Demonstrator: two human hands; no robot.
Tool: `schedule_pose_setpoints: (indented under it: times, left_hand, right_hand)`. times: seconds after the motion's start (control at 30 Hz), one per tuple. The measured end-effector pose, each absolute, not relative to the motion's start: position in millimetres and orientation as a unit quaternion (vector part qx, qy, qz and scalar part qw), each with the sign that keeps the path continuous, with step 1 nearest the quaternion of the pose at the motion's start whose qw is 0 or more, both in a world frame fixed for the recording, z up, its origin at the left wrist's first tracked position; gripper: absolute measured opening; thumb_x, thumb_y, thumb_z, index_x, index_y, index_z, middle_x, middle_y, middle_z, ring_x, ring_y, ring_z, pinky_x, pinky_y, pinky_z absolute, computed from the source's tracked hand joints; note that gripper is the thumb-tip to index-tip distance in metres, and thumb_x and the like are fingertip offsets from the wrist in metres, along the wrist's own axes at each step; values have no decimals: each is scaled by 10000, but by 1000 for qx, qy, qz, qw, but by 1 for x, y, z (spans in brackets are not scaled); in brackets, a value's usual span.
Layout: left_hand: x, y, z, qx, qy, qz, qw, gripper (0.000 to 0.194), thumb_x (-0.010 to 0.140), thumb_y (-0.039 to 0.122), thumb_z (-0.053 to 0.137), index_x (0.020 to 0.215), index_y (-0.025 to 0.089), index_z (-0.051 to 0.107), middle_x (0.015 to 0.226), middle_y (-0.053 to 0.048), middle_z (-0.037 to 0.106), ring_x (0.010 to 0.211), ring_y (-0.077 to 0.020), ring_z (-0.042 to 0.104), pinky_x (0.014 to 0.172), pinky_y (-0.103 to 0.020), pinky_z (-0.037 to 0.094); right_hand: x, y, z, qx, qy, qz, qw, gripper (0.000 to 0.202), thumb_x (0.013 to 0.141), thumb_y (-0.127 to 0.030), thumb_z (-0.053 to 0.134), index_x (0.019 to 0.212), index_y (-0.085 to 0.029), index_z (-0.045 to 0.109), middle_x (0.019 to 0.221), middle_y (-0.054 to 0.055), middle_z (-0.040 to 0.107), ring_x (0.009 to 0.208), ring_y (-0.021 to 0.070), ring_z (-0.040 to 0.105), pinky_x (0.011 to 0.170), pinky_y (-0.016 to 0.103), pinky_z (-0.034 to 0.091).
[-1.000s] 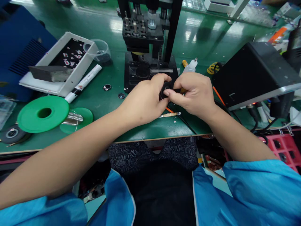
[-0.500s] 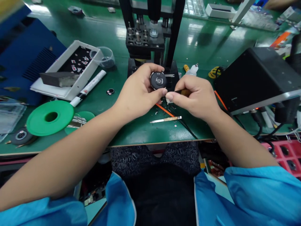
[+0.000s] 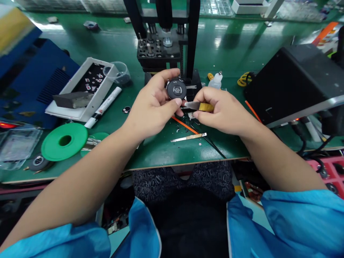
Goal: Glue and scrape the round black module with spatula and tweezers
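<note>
My left hand (image 3: 153, 105) grips a round black smartwatch body (image 3: 176, 89) at its rim, between thumb and fingers. The watch's back, with a shiny sensor circle in the middle, faces me. In my right hand (image 3: 217, 111) is a small knife (image 3: 205, 107) with a yellow handle. Its short grey blade points left, at the watch's lower right edge; whether it touches the watch I cannot tell. Below both hands, a thin metal tool (image 3: 189, 137) with a tan middle lies on the green bench, near an orange stick (image 3: 185, 125) and dark scraps.
A black press (image 3: 161, 53) stands behind my hands. Leftward are a white box (image 3: 87, 104) with small parts, a marker (image 3: 103, 106), a green spool (image 3: 53, 145) and a blue machine (image 3: 34, 75). A black box-shaped device (image 3: 298, 79) and a dropper bottle (image 3: 215, 80) are to the right.
The knife has turned in my right hand, so its blade and yellow handle now show clearly. My left hand still holds the watch body. The whole view has shifted slightly.
</note>
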State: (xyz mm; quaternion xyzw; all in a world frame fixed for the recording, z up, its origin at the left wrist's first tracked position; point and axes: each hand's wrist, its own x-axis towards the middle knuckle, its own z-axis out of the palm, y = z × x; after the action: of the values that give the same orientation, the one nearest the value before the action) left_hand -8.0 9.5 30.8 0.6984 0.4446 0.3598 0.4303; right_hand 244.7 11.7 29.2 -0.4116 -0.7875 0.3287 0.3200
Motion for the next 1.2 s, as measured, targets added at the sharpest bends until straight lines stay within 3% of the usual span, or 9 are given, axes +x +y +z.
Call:
schedule_pose_setpoints:
  times: [0.13, 0.23, 0.33, 0.43, 0.53, 0.7, 0.87, 1.03, 1.2]
  left_hand:
    - [-7, 7, 33, 707, 441, 347, 430, 784, 1185, 577, 709, 1842, 235, 452, 1395, -121, 864, 1051, -278, 872, 956, -523, 765]
    - [-7, 4, 35, 719, 439, 331, 425, 783, 1222, 624, 677, 1869, 256, 437, 1436, -118, 867, 1080, -270, 890, 935, -467, 772]
    - [-7, 1, 36, 723, 436, 315, 435, 842, 1238, 558, 695, 1940, 258, 339, 1490, -128, 867, 1092, -258, 903, 936, -443, 783]
    - [-6, 0, 36, 723, 420, 322, 445, 856, 1212, 380, 723, 1951, 228, 318, 1487, -135, 880, 1114, -250, 910, 1007, -451, 794]
    - [-7, 2, 31, 740, 405, 328, 424, 802, 1175, 306, 722, 1907, 214, 407, 1470, -145, 881, 1156, -268, 922, 1091, -500, 788]
    - [-9, 6, 23, 771, 416, 311, 369, 708, 1149, 339, 713, 1835, 333, 536, 1499, -104, 867, 1205, -304, 930, 1074, -501, 801]
    - [-11, 7, 22, 794, 420, 299, 321, 702, 1023, 229, 678, 1720, 290, 621, 1497, -100, 843, 1374, -346, 860, 1151, -539, 762]
    - [-10, 7, 28, 832, 405, 257, 278, 593, 1044, 235, 640, 1635, 228, 600, 1315, -98, 853, 1154, -314, 867, 1071, -499, 713]
    - [-9, 7, 30, 849, 397, 244, 248, 558, 1060, 183, 615, 1617, 176, 577, 1313, -125, 847, 1098, -294, 850, 985, -445, 664]
  right_hand:
    - [242, 15, 25, -403, -748, 406, 337, 213, 1130, -394, 755, 1001, -263, 647, 835, -31, 660, 768, 170, 573, 714, 336, 459]
    - [241, 17, 20, -398, -735, 415, 359, 272, 1174, -411, 731, 969, -259, 637, 852, -20, 670, 791, 168, 599, 748, 338, 489]
    - [242, 18, 17, -413, -735, 396, 364, 306, 1176, -424, 770, 956, -256, 642, 843, -30, 662, 785, 156, 594, 743, 326, 486]
    - [243, 17, 18, -428, -749, 365, 350, 320, 1164, -407, 812, 936, -250, 651, 822, -30, 673, 784, 156, 612, 732, 325, 480]
    - [242, 16, 21, -438, -759, 338, 343, 261, 1147, -324, 790, 924, -245, 680, 835, -26, 711, 804, 161, 642, 739, 333, 481]
    - [240, 14, 22, -448, -769, 316, 329, 213, 1113, -304, 788, 927, -246, 700, 830, -28, 717, 762, 164, 602, 727, 353, 456]
    - [241, 12, 21, -460, -767, 299, 334, 225, 1052, -299, 845, 914, -246, 675, 833, -25, 725, 769, 164, 584, 732, 350, 426]
    - [239, 9, 25, -460, -768, 286, 341, 297, 1012, -271, 859, 879, -256, 594, 815, -46, 668, 781, 162, 574, 732, 329, 429]
    - [236, 7, 23, -459, -777, 264, 340, 400, 1069, -261, 916, 880, -257, 563, 824, -24, 661, 792, 170, 587, 746, 331, 461]
